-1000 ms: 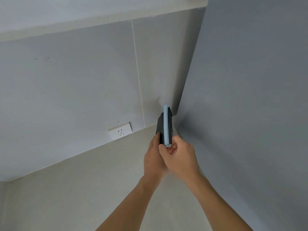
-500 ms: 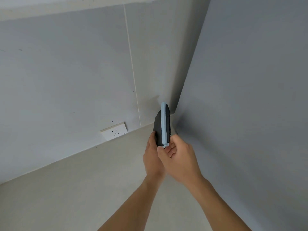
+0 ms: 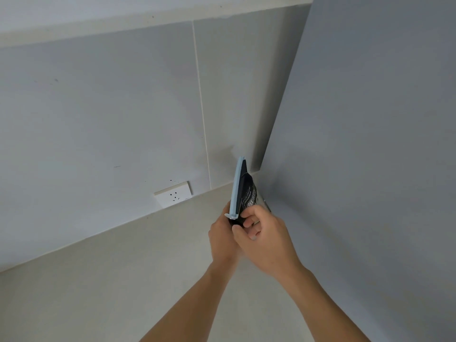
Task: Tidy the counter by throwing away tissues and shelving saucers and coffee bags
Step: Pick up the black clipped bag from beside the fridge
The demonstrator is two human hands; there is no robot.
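Item: coffee bag (image 3: 248,193), blue clip (image 3: 235,186) | Place: far right corner, above desk (image 3: 123,280) | Grip: our left hand (image 3: 222,236) and right hand (image 3: 265,239) pinch its lower end | Handling: we judge it light, soft; hold by the clip.

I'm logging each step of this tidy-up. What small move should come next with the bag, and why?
Probably set the bag down upright in the corner and let go. Both the left hand and right hand grip its lower end, its clip is on, and it is already near the corner.
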